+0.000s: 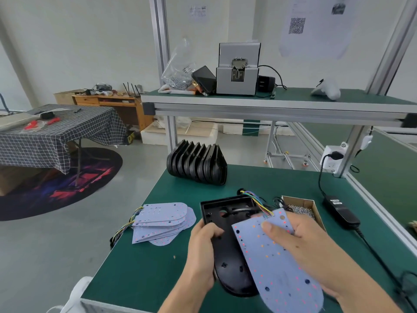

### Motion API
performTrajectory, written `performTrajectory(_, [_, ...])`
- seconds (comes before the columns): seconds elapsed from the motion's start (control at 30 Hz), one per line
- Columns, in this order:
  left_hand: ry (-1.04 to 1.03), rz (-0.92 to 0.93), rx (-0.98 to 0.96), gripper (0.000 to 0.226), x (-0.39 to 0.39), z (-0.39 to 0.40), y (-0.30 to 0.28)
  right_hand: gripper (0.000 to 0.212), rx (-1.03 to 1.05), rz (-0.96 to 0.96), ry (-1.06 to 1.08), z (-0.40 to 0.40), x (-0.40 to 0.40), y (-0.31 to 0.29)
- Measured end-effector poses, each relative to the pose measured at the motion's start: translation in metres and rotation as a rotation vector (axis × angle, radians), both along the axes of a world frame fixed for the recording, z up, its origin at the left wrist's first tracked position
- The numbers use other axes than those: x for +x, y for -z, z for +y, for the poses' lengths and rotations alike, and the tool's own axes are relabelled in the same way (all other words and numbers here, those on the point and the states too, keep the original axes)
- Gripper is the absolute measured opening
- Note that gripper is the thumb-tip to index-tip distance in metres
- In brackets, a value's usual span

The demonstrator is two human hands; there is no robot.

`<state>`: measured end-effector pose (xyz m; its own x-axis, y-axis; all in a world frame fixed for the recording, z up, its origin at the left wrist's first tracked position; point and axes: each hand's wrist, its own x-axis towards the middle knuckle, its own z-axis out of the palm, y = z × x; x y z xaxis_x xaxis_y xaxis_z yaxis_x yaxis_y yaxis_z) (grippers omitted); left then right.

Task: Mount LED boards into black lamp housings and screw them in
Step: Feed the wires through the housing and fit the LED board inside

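Observation:
An open black lamp housing [228, 224] lies on the green bench, hollow side up. My left hand [201, 249] grips its left rim, thumb curled over the edge. A pale blue LED board [277, 265] with red and orange dots is tilted over the housing's right side; my right hand [300, 242] holds it, thumb on top and fingers underneath. Coloured wires [257, 201] run from the board's far end across the housing's far edge. The housing's right part is hidden under the board.
A stack of LED boards [163, 222] with wire bundles lies left of the housing. A row of black housings [197, 164] stands at the bench's far edge. A cardboard box of screws [301, 210] sits right, next to a black power adapter [340, 211]. A screw feeder [237, 72] is on the shelf.

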<state>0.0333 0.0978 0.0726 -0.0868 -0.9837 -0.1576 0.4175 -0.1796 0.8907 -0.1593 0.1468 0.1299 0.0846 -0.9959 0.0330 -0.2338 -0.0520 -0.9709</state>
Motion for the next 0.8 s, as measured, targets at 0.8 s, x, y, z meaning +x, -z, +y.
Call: performTrajectory(0.8, [-0.081,-0.498,-0.145,0.045,0.007,-0.021,0.016,0.036,-0.086,-0.703,0.066,0.015,-0.042,-0.063])
